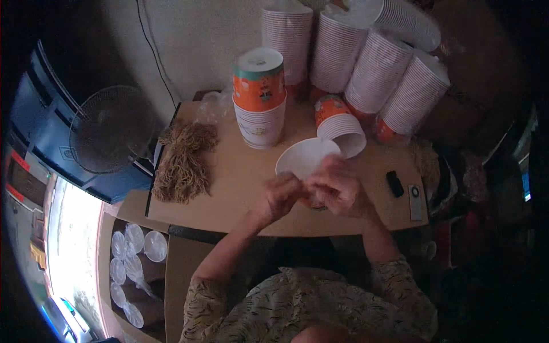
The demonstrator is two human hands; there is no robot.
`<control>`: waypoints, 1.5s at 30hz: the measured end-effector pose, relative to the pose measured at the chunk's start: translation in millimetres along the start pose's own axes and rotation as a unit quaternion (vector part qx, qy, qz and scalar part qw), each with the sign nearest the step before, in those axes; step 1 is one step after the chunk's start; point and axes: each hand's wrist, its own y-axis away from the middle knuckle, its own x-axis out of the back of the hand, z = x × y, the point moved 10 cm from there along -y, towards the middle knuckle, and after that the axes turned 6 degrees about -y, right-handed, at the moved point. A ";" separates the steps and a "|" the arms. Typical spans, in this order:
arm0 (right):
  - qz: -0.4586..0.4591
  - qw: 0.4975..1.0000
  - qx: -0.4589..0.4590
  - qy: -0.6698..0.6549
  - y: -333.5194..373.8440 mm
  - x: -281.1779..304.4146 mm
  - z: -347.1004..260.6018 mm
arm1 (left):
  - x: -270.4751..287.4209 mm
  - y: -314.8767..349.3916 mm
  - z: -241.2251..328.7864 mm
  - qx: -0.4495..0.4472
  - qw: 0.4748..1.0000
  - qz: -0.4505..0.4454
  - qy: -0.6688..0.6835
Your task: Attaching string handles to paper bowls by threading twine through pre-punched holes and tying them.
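A paper bucket [305, 155] with a white inside stands tilted on the table in front of me, its mouth toward me. My left hand [282, 194] is closed at the near left of its rim, fingers curled and a little blurred. Just beside it, my right hand [336, 187] is also closed, at the rim's near right, covering part of the bucket. What the fingers pinch is too small or hidden to make out. A bit of the bucket's orange outside shows below the hands. Left of them lies a bundle of brown twisted cords [184, 163].
An upside-down stack of orange and white paper buckets [260, 97] stands behind my hands. Another short stack [341, 128] lies on its side. Tall wrapped stacks [380, 71] fill the back right. A small black object [394, 184] lies at right. A wire strainer [111, 128] hangs at left.
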 end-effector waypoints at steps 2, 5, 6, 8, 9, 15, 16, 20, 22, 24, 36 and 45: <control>0.101 0.934 0.188 0.287 -30.3 21.7 -65.4 | 23.9 -16.2 -36.3 0.085 0.987 0.045 0.126; 0.135 0.939 0.174 0.263 -42.4 71.9 -61.4 | 78.3 -63.7 -54.3 0.124 0.928 0.213 0.281; 0.167 0.947 0.163 0.221 -48.1 88.2 -46.7 | 94.6 -78.9 -59.9 0.134 0.900 0.249 0.332; 0.202 0.949 0.156 0.183 -65.5 108.5 -37.2 | 119.0 -115.5 -66.3 0.084 0.910 0.215 0.344; 0.195 0.947 0.165 0.192 -81.2 108.5 -34.2 | 126.3 -125.4 -76.0 0.117 0.885 0.237 0.383; 0.162 0.936 0.166 0.266 -161.9 111.9 -25.2 | 147.7 -184.2 -136.2 0.095 0.839 0.213 0.491; 0.159 0.934 0.165 0.275 -172.4 112.4 -22.1 | 147.8 -188.6 -151.2 0.109 0.824 0.216 0.512; 0.151 0.925 0.191 0.292 -218.1 120.4 -7.3 | 147.3 -208.8 -207.4 0.109 0.813 0.178 0.544; 0.134 0.930 0.170 0.298 -241.8 132.1 0.0 | 142.7 -217.5 -224.3 0.119 0.755 0.184 0.618; 0.115 0.934 0.151 0.302 -262.5 137.7 4.6 | 150.6 -217.2 -237.4 0.147 0.703 0.141 0.681; -0.059 0.959 -0.084 0.264 -359.7 61.2 60.9 | 128.3 -179.3 -351.4 0.233 0.690 0.181 0.662; -0.064 0.927 -0.190 0.316 -335.0 31.3 129.9 | 36.3 -95.1 -442.1 0.382 0.718 0.125 0.568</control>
